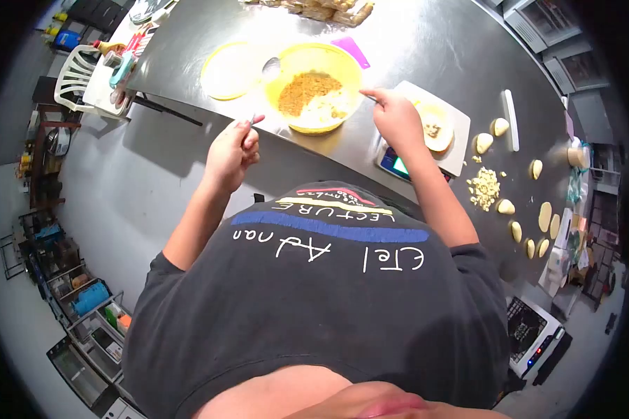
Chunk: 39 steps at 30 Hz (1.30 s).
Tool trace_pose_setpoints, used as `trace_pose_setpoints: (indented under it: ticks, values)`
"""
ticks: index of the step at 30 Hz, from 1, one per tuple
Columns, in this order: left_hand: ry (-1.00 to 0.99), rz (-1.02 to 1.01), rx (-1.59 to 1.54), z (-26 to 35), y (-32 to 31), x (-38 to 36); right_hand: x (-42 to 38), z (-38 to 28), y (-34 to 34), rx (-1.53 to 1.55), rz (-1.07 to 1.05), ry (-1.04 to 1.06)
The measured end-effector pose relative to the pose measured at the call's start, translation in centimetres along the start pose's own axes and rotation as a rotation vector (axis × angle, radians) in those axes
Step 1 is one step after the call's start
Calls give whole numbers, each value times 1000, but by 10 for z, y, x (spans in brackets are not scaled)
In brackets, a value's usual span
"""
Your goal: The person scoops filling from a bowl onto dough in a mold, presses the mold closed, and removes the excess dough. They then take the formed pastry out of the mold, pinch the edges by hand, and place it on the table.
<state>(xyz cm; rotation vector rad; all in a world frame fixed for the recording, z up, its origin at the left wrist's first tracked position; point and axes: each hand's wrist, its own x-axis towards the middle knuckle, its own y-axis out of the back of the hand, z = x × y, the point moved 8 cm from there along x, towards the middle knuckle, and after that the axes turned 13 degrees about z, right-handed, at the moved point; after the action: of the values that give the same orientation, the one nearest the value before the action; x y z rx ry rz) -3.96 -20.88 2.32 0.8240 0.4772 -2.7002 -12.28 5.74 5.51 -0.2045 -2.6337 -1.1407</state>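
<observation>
A yellow bowl (314, 126) stands at the table's near edge, with brown crumbly powder (307, 91) and pale pieces inside. My right hand (398, 122) is at its right rim, index finger stretched onto the rim and the other fingers curled under, mostly hidden. Left of the bowl, my left hand (234, 150) hovers in front of the table edge, its fingers curled in and thumb close to the index; nothing shows in it. A metal spoon (271, 66) leans at the bowl's left rim. Beside my right wrist, a pale bowl (435, 127) rests on a digital scale (456, 155).
A yellow-rimmed lid (227, 71) lies left of the bowl, a purple scraper (351, 52) behind it. Wrapped packs (321, 10) sit at the back. To the right are a chopped pile (483, 188), several pale peeled pieces (484, 143) and a white-handled tool (511, 120). A white chair (77, 80) stands left.
</observation>
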Motion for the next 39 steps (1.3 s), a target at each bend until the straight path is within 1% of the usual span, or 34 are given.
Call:
trace_pose_setpoints:
  ticks: [1,2,3,4,5,7,8,9,10,11,13,14,15,16,17,18,19,20,21,23,24,25,26,27,29,30,31,33,37,38,39]
  values:
    - [3,-3,3,2,4,1,-1,2,-12,-58,-164,-83]
    - [-9,6,-7,5,7,3,1,-5,-14,-129,-114,102]
    - [-19,10,-15,7,7,5,-1,-11,-14,-135,-107,88]
    - [32,-12,-33,2,-4,8,-4,-28,5,-228,90,152]
    - [30,-83,-19,-1,-14,10,-12,-47,20,-319,277,232]
    - [-13,-116,16,-5,-44,9,-38,-68,22,-137,248,271]
    - [-74,-313,54,-11,-62,13,-49,-71,15,78,133,163]
    - [-139,-372,82,-16,-85,9,-60,-74,8,300,24,56]
    - [-150,-445,142,-24,-108,3,-69,-71,-1,447,-179,-146]
    - [-163,-515,201,-32,-128,-3,-74,-64,1,483,-15,-80]
    - [-117,-634,335,-51,-160,-8,-74,-33,13,514,153,-213]
    - [-61,-690,383,-59,-175,-11,-73,-24,29,402,192,-194]
    - [-21,-714,438,-61,-185,-17,-75,2,36,349,180,-378]
    - [95,-750,471,-80,-188,-10,-71,22,56,174,297,-268]
    - [211,-781,505,-103,-191,2,-74,61,65,25,297,-368]
    - [217,-798,513,-116,-194,12,-72,94,82,-109,382,-362]
    - [212,-764,647,-132,-192,26,-73,127,97,-185,511,-316]
    - [201,-726,779,-146,-189,40,-72,161,103,-305,432,-414]
    - [196,-738,784,-154,-193,49,-74,192,104,-255,302,-481]
    - [200,-577,742,-161,-191,76,-80,240,94,-242,195,-420]
    - [194,-525,703,-159,-192,84,-81,239,94,-242,204,-424]
    - [175,-463,681,-157,-193,91,-80,236,87,-240,155,-403]
    - [132,-441,676,-155,-195,97,-79,234,78,-237,103,-383]
    - [92,-418,672,-152,-196,101,-76,228,76,-235,104,-389]
    - [76,-418,652,-148,-197,105,-69,213,69,-423,-19,-347]
    - [57,-418,626,-145,-199,106,-67,213,65,-426,-30,-312]
    - [56,-419,629,-143,-200,108,-65,216,62,-425,-28,-313]
    - [89,-325,593,-140,-198,117,-60,221,59,-369,10,-342]
    - [72,-319,594,-142,-202,131,-56,218,55,-381,87,-337]
    - [69,-315,589,-144,-202,133,-57,211,53,-373,140,-309]
    - [127,-326,567,-149,-204,130,-55,201,54,-365,193,-279]
